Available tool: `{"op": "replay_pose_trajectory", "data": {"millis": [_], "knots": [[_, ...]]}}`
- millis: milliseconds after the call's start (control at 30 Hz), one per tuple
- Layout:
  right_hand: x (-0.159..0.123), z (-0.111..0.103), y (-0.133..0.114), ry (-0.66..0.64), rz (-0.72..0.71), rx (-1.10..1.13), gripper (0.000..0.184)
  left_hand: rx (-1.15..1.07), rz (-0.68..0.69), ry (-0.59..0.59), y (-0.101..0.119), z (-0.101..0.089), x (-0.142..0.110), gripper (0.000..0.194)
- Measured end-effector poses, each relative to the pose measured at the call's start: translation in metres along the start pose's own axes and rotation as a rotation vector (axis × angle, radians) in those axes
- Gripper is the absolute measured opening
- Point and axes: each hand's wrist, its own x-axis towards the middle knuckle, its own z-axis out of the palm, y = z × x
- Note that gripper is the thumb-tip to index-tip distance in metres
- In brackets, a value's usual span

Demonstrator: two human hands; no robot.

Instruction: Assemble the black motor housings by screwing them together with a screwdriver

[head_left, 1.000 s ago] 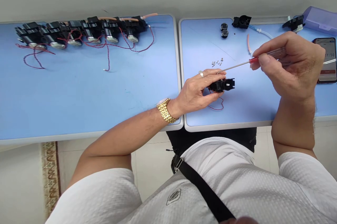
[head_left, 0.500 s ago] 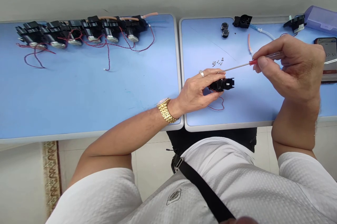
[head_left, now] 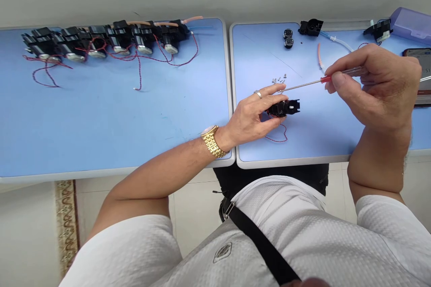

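Note:
My left hand (head_left: 254,116) grips a small black motor assembly (head_left: 283,108) between thumb and fingers on the right-hand table, with part of it hidden under the palm. A thin red wire (head_left: 281,139) curls out from below it. In my right hand (head_left: 380,85) is a screwdriver (head_left: 305,84) with a red collar and clear handle, pinched by thumb and forefinger. Its shaft slants down leftwards, and the tip is close to my left forefinger, above the assembly. Just beyond these fingers lie several small screws (head_left: 279,79).
Several black motor assemblies (head_left: 116,42) with twisted red wires stand along the left table's back edge. Two round black parts (head_left: 288,38), a black housing (head_left: 310,27), tubing (head_left: 340,43), another assembly (head_left: 377,31), a purple case (head_left: 411,24) and a phone (head_left: 422,64) lie at the back right.
My right hand and the screwdriver have shifted slightly to the right. A finger of my left hand has lifted a little away from the assembly, near the screwdriver tip.

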Motion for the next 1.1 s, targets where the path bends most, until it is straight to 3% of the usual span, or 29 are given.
{"op": "replay_pose_trajectory", "data": {"millis": [100, 200, 400, 667, 1100], "knots": [[-0.001, 0.002, 0.003, 0.053, -0.025, 0.035, 0.023, -0.034, -0.040, 0.017, 0.001, -0.001, 0.000, 0.039], [-0.001, 0.002, 0.007, 0.076, -0.102, 0.079, 0.029, -0.094, -0.184, -0.021, 0.003, -0.002, 0.002, 0.041], [-0.003, -0.001, 0.002, 0.001, -0.174, 0.028, 0.040, -0.187, -0.357, -0.032, 0.006, -0.003, 0.004, 0.049], [-0.003, -0.001, -0.003, -0.051, -0.194, -0.103, 0.027, -0.119, -0.291, -0.040, 0.006, -0.003, 0.004, 0.041], [-0.005, -0.003, -0.005, -0.093, -0.193, -0.126, 0.031, -0.065, -0.242, -0.041, 0.005, -0.002, 0.003, 0.040]]}}
